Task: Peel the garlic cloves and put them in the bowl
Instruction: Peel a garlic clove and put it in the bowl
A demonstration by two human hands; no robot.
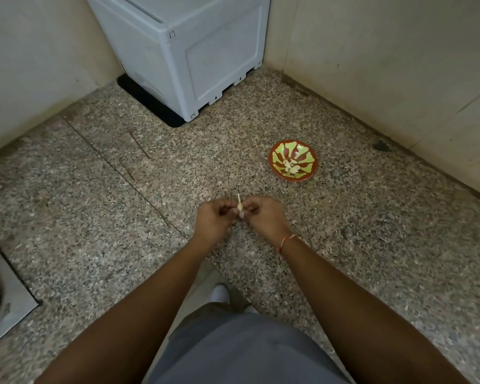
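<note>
Because the skin needs tearing, I see the left hand (212, 217) and right hand (263, 216) pinching one garlic clove (240, 207) at frame centre. The bowl (277, 173) waits upper right, within reach.

garlic clove (240, 207): pale, stalk up | bowl (277, 148): red-green, holds peeled cloves (291, 167)

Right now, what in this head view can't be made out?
- Garlic clove: how much is peeled, hidden by fingers of the left hand and right hand.
- Count of peeled cloves in the bowl: too small.
- Sink: cut off by the left edge.
- White box: top cut off.
</note>
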